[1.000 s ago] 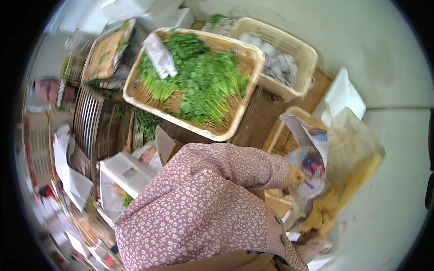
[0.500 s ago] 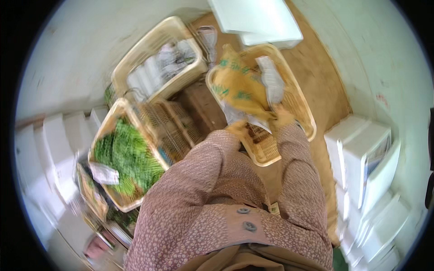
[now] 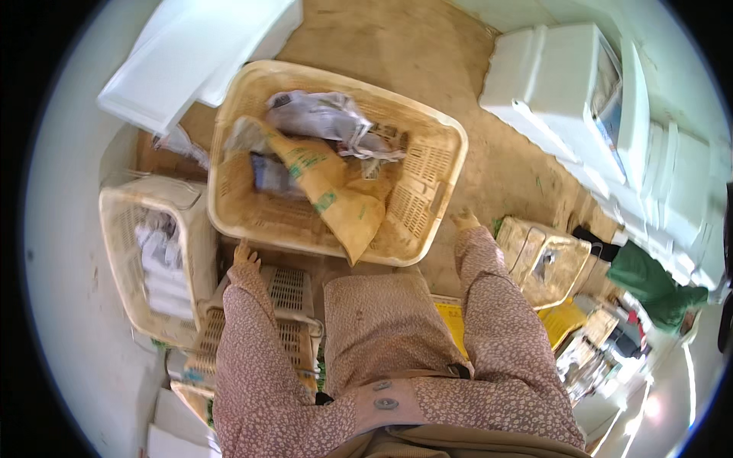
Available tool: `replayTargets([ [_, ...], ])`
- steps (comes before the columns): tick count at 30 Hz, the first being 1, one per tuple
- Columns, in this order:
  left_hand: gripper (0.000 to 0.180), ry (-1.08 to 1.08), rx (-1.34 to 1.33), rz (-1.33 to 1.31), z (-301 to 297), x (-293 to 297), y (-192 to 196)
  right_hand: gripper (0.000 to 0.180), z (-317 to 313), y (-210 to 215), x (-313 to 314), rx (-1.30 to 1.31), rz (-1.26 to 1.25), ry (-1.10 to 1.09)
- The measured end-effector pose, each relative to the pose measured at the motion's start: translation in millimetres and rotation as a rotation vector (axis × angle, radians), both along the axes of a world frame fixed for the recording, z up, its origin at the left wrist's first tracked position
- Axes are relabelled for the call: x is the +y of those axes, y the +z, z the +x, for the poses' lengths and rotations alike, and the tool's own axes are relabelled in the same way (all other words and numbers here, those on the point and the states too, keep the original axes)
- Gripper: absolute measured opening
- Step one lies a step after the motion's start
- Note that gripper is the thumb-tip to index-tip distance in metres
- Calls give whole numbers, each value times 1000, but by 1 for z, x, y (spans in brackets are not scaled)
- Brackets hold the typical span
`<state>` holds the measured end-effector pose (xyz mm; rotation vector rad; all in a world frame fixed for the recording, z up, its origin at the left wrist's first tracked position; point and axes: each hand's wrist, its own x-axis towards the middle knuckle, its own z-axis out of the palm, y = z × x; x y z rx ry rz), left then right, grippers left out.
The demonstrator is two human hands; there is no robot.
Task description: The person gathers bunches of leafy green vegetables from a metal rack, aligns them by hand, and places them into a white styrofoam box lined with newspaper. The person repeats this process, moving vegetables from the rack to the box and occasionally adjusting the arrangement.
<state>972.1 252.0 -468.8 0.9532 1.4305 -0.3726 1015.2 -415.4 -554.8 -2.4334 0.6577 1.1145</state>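
In front of me stands a large cream plastic basket (image 3: 429, 156) with slotted walls. Inside it a yellow-brown bag (image 3: 355, 217) with green print lies crumpled, one corner reaching over the near rim. Grey and whitish plastic bags (image 3: 317, 114) lie behind it, partly covered. My left hand (image 3: 244, 258) is by the basket's near left corner with fingers stretched out; whether it touches the rim I cannot tell. My right hand (image 3: 464, 220) is just off the basket's right side, its fingers apart and nothing in them.
White foam boxes (image 3: 198, 57) stand at the far left, and more foam boxes (image 3: 546, 84) line the right wall. A basket of wrapped white goods (image 3: 114, 229) stands at left. Another small basket (image 3: 527, 248) is at right. Farther right is a person in green (image 3: 649, 282).
My view has swung round, so the basket now sits more to the left and crosswise before me. Both hands have let go of the yellow-brown bag and moved apart to the basket's sides.
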Motion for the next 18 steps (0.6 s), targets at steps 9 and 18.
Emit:
replayTargets([
  [9, 56, 201, -57, 47, 28, -20, -67, 53, 89, -15, 82, -373, 373, -663],
  [18, 53, 25, -111, 54, 52, -57, 10, 40, 116, 146, 32, -549, 274, -665],
])
